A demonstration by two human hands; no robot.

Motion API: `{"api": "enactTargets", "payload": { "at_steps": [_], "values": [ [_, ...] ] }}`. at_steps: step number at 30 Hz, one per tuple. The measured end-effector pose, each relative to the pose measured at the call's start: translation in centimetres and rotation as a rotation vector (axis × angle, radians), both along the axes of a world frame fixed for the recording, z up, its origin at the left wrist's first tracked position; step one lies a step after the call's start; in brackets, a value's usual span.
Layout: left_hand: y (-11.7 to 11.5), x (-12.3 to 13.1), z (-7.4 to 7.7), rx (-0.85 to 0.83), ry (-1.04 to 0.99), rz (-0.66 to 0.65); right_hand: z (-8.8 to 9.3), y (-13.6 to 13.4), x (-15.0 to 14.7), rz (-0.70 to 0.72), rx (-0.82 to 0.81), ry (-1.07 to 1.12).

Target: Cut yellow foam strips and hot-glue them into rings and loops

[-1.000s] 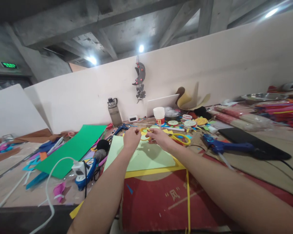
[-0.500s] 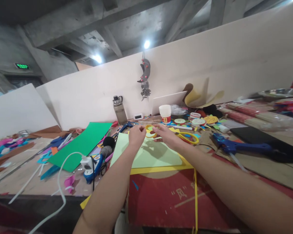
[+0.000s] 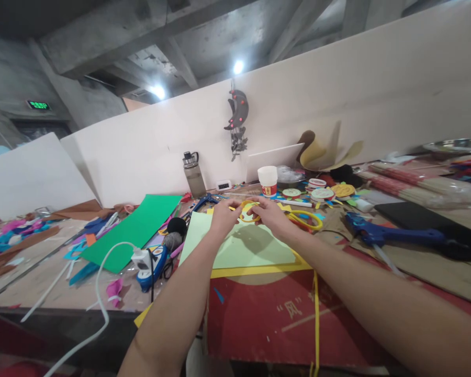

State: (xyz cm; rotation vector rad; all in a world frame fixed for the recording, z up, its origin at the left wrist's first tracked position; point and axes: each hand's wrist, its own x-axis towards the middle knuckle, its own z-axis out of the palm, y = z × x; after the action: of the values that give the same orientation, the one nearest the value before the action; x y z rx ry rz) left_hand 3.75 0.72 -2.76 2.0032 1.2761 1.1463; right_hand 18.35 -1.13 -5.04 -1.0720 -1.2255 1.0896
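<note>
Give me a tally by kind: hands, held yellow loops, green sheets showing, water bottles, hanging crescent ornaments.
Hands: 2, left hand and right hand
Yellow loop, held: 1
Green sheets showing: 2, bright green sheet and pale green sheet
Water bottle: 1
Hanging crescent ornament: 1
Total: 7

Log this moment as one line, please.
left hand: holding yellow loop | right hand: holding it too | beneath: pale green sheet | beyond: paper cup
</note>
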Motion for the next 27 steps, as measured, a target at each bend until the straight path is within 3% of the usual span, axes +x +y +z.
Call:
{"api": "enactTargets", "payload": {
  "at_steps": [8,21,27],
  "values": [
    [-0.2,0.6,-0.2,0.010,0.002,-0.080,0.2,-0.6,-0.5,-0.128,-0.028,-0.118],
    [0.3,0.0,0.2,-0.114,0.063,-0.225,0.1,-0.2,0.7,-0.119,-0.076,-0.129],
    [0.6,-0.7,0.3,-0.118,0.101,-0.263,1.0,-0.4,1.0,-0.012,-0.211,-0.082]
  ]
}}
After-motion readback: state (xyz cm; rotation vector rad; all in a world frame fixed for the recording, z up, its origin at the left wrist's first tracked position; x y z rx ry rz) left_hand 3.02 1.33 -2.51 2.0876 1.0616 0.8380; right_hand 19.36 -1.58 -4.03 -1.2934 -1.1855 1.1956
